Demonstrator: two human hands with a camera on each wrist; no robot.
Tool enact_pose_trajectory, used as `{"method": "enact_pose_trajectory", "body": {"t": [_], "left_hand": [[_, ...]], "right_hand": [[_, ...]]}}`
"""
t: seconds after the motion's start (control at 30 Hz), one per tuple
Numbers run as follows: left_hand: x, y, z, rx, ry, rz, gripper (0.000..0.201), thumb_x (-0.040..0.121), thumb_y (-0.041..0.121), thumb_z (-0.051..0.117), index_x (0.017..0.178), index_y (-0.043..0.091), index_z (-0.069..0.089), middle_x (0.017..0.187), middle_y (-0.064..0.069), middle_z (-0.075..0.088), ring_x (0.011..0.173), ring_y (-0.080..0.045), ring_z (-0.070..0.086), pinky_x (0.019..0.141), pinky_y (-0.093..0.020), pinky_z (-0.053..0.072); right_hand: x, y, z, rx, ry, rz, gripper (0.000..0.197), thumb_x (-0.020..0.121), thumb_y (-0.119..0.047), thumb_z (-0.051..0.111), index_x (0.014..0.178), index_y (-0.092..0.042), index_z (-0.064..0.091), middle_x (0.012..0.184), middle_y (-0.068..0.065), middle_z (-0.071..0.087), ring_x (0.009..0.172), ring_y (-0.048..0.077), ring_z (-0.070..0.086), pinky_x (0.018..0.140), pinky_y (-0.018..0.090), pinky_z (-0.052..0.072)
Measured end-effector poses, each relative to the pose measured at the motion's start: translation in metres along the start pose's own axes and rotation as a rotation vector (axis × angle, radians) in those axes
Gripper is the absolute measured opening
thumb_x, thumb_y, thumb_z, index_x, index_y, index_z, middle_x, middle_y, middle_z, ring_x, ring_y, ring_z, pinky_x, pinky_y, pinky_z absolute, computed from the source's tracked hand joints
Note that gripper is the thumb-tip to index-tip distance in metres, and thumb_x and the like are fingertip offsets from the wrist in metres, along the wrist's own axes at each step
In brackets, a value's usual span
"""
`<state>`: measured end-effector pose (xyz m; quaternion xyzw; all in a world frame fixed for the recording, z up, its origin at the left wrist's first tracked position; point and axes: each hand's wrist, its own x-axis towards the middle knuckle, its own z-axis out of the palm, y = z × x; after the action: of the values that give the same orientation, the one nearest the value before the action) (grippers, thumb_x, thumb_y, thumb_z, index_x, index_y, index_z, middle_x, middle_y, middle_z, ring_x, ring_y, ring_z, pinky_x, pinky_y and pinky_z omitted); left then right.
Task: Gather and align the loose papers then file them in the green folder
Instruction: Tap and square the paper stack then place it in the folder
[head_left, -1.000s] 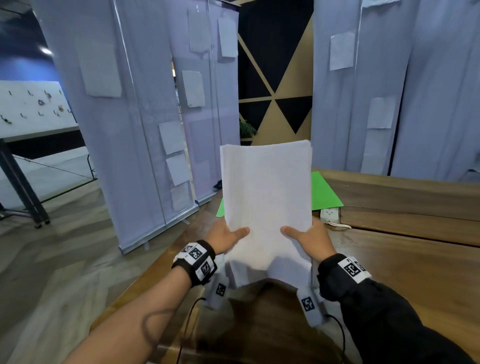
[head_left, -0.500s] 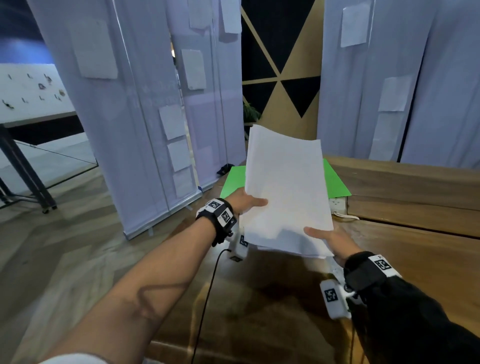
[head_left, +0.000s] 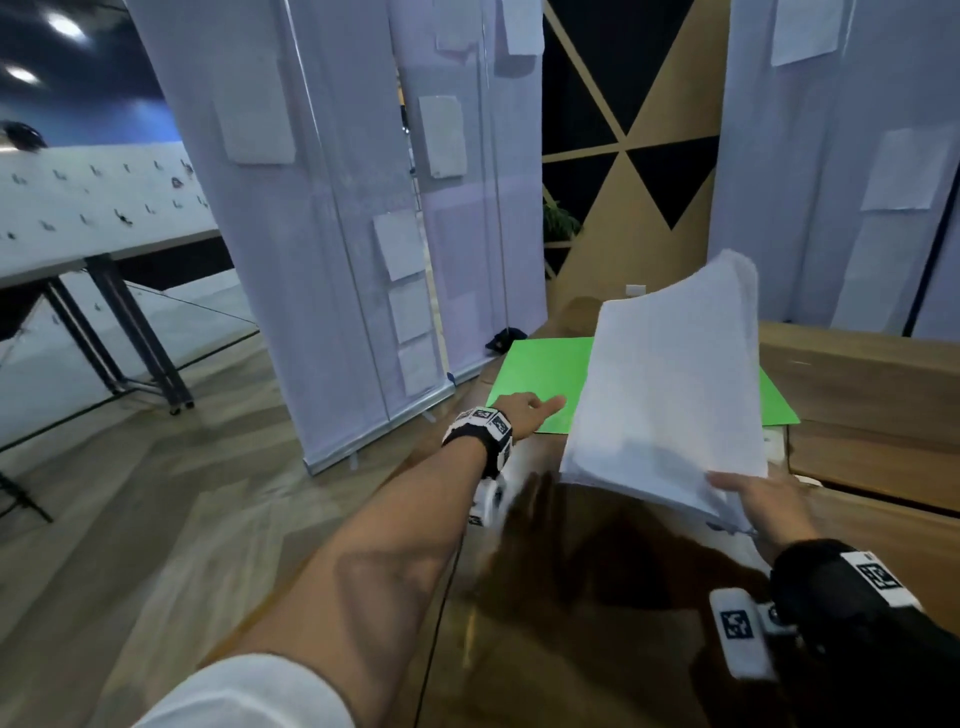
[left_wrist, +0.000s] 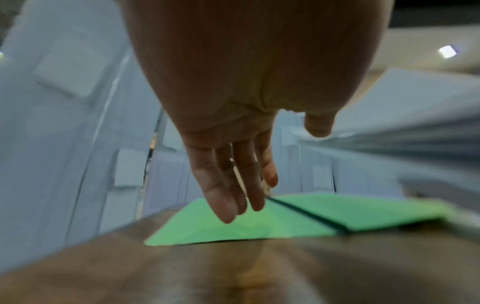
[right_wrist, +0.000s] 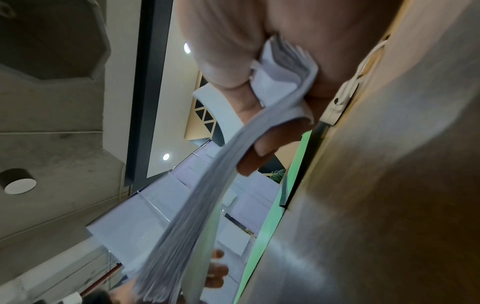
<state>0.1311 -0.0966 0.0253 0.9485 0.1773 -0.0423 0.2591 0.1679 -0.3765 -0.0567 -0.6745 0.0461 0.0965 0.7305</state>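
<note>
A thick stack of white papers (head_left: 670, 384) hangs tilted above the table, and my right hand (head_left: 753, 501) pinches its near right corner, thumb on top. The right wrist view shows that stack of papers (right_wrist: 207, 195) from its edge, bent over my fingers (right_wrist: 259, 152). The green folder (head_left: 545, 379) lies flat on the wooden table (head_left: 597, 623) beyond and partly under the stack. My left hand (head_left: 530, 410) is off the papers, fingers straight, and hovers over the folder's near left corner. In the left wrist view the left hand (left_wrist: 241, 197) sits just above the green folder (left_wrist: 233, 228).
White fabric banners (head_left: 311, 234) with paper sheets pinned on them stand left of and behind the table. A white power strip (head_left: 776, 447) sits on the table right of the folder. The table's left edge runs close to my left forearm, with wood floor (head_left: 156, 493) beyond.
My left hand has let go of the stack and moved forward to the folder. The right hand alone now holds the papers, shifted right and tilted flatter.
</note>
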Motion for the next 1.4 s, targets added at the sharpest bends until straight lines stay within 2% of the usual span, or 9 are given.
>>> {"method": "enact_pose_trajectory", "body": {"t": [0.17, 0.4, 0.63, 0.93, 1.0, 1.1, 1.17, 1.3, 1.4], "left_hand": [[0.038, -0.014, 0.018, 0.380, -0.064, 0.092, 0.060, 0.098, 0.051, 0.044, 0.144, 0.012, 0.046, 0.150, -0.018, 0.041, 0.137, -0.032, 0.041, 0.112, -0.039, 0.031], [0.065, 0.019, 0.054, 0.480, -0.231, 0.167, 0.066, 0.100, 0.052, 0.038, 0.157, 0.023, 0.019, 0.165, -0.010, 0.004, 0.151, -0.031, 0.015, 0.121, -0.043, 0.014], [0.064, 0.004, 0.070, 0.574, -0.157, 0.189, 0.066, 0.096, 0.060, 0.033, 0.150, 0.021, 0.033, 0.145, -0.018, 0.042, 0.134, -0.040, 0.041, 0.108, -0.055, 0.036], [-0.007, -0.021, 0.032, 0.639, -0.142, 0.140, 0.057, 0.098, 0.053, 0.043, 0.122, 0.005, 0.062, 0.125, -0.020, 0.061, 0.115, -0.035, 0.058, 0.092, -0.037, 0.046], [-0.011, -0.034, 0.033, 0.579, -0.106, 0.121, 0.057, 0.093, 0.057, 0.050, 0.124, 0.010, 0.060, 0.129, -0.019, 0.055, 0.119, -0.036, 0.055, 0.097, -0.041, 0.045], [-0.019, -0.049, 0.043, 0.518, -0.115, 0.097, 0.078, 0.086, 0.058, 0.061, 0.146, 0.015, 0.038, 0.144, -0.017, 0.043, 0.129, -0.036, 0.048, 0.105, -0.043, 0.041], [-0.025, -0.054, 0.048, 0.547, -0.126, 0.096, 0.083, 0.085, 0.059, 0.062, 0.148, 0.013, 0.034, 0.146, -0.016, 0.044, 0.130, -0.035, 0.048, 0.105, -0.042, 0.041], [-0.047, -0.050, 0.034, 0.636, -0.211, 0.110, 0.073, 0.073, 0.066, 0.069, 0.126, 0.018, 0.056, 0.119, -0.009, 0.063, 0.107, -0.030, 0.060, 0.087, -0.035, 0.047], [-0.059, -0.052, 0.016, 0.487, -0.325, 0.025, 0.059, 0.068, 0.065, 0.072, 0.096, 0.013, 0.068, 0.071, 0.006, 0.067, 0.070, -0.021, 0.057, 0.063, -0.022, 0.047]], "right_hand": [[0.008, -0.008, -0.014, -0.022, 0.101, 0.020, 0.046, 0.083, -0.001, 0.067, 0.127, 0.002, 0.054, 0.116, 0.011, 0.057, 0.103, 0.029, 0.049, 0.084, 0.040, 0.041], [0.018, -0.002, -0.027, -0.103, 0.127, 0.070, 0.046, 0.082, -0.003, 0.069, 0.126, 0.001, 0.056, 0.127, 0.019, 0.060, 0.115, 0.037, 0.055, 0.099, 0.045, 0.042], [0.016, -0.007, -0.033, -0.105, 0.128, 0.057, 0.044, 0.082, -0.002, 0.068, 0.124, 0.000, 0.056, 0.126, 0.018, 0.060, 0.114, 0.037, 0.055, 0.098, 0.044, 0.042], [0.006, 0.000, -0.027, -0.135, 0.062, 0.061, 0.036, 0.073, -0.009, 0.074, 0.106, -0.003, 0.062, 0.096, 0.007, 0.069, 0.105, 0.036, 0.056, 0.088, 0.045, 0.050], [-0.001, -0.001, -0.021, -0.171, 0.067, 0.077, 0.017, 0.077, -0.004, 0.072, 0.090, -0.004, 0.061, 0.089, 0.011, 0.063, 0.100, 0.036, 0.057, 0.078, 0.038, 0.051], [-0.009, -0.004, -0.020, -0.233, 0.063, 0.065, 0.027, 0.078, -0.006, 0.072, 0.066, -0.011, 0.048, 0.050, -0.002, 0.059, 0.080, 0.034, 0.056, 0.092, 0.042, 0.046], [-0.019, -0.009, -0.021, -0.246, 0.052, 0.048, 0.013, 0.081, -0.004, 0.070, 0.086, -0.006, 0.058, 0.075, -0.001, 0.067, 0.087, 0.031, 0.054, 0.085, 0.037, 0.042], [-0.032, -0.014, -0.024, -0.219, 0.042, 0.025, 0.040, 0.078, -0.003, 0.070, 0.116, 0.005, 0.060, 0.111, 0.013, 0.062, 0.098, 0.031, 0.056, 0.074, 0.034, 0.041], [-0.042, -0.014, -0.023, -0.258, 0.036, 0.032, 0.020, 0.077, -0.004, 0.072, 0.093, 0.003, 0.062, 0.095, 0.011, 0.065, 0.089, 0.031, 0.057, 0.073, 0.035, 0.042]]}}
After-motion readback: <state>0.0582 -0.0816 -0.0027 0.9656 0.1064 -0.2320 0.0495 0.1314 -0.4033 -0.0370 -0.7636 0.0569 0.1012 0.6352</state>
